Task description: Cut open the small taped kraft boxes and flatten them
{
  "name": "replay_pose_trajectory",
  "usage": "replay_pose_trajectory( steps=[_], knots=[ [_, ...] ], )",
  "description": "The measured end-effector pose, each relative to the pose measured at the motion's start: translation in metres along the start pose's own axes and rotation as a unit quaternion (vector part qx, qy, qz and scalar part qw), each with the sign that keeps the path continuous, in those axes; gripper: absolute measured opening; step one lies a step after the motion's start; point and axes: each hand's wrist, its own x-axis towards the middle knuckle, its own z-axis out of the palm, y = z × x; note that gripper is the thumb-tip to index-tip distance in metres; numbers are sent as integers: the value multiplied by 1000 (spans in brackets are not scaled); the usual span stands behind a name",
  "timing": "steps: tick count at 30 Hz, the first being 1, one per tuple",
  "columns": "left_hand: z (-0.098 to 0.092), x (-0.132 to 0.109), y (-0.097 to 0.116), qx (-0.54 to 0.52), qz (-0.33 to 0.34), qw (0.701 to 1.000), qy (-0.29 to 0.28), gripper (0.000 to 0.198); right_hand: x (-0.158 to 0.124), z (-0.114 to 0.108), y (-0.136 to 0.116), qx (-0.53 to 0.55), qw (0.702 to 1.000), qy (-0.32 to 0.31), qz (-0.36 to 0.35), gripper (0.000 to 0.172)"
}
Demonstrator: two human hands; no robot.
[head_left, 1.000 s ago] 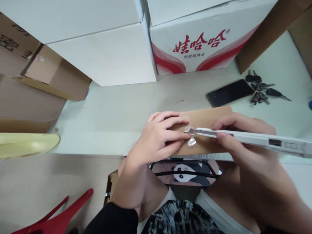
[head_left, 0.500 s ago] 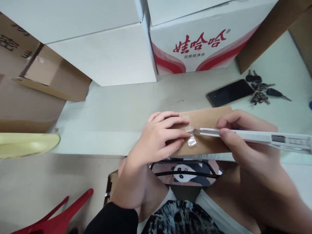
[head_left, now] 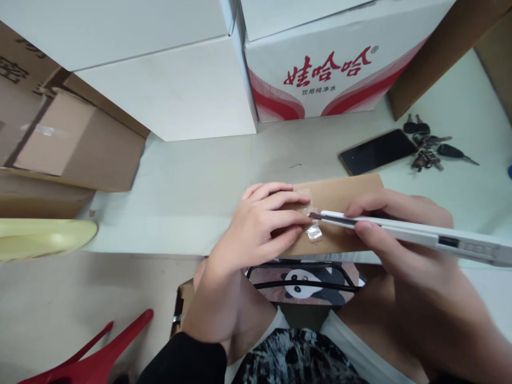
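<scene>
A flat brown cardboard piece [head_left: 340,186] lies at the table's front edge; whether it is a thin box I cannot tell. Spread over its left part is my left hand [head_left: 264,226], palm down with fingers apart. Clear tape [head_left: 314,232] sticks to the cardboard beside the fingertips, part of it crumpled and shiny. My right hand [head_left: 400,226] grips a white utility knife [head_left: 416,234] with its blade out. The blade tip meets the tape close to my left index and middle fingers.
Behind stand white cartons [head_left: 172,96] and a red-and-white water carton [head_left: 320,80]. A phone [head_left: 378,152] and keys [head_left: 428,144] lie right of centre. Brown cardboard boxes [head_left: 80,138] and a pale yellow object [head_left: 44,237] are at left. Below left is a red plastic object [head_left: 100,352].
The knife's handle end has swung down toward me and the tip has shifted slightly left. A brown box at far left has moved toward the front. My left hand has stayed put.
</scene>
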Motion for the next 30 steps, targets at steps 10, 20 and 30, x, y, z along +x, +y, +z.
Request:
replay_pose_trajectory(
  steps=[10, 20, 30],
  knots=[
    [-1, 0, 1, 2, -4, 1000, -7, 25, 0, 0, -1, -6, 1000, 8, 26, 5],
    [1, 0, 0, 4, 2, 1000, 1, 25, 8, 1, -5, -49, 998, -28, -20, 11],
    [0, -2, -4, 6, 20, 1000, -4, 26, 3, 0, 1, -13, 1000, 11, 9, 6]
  ],
)
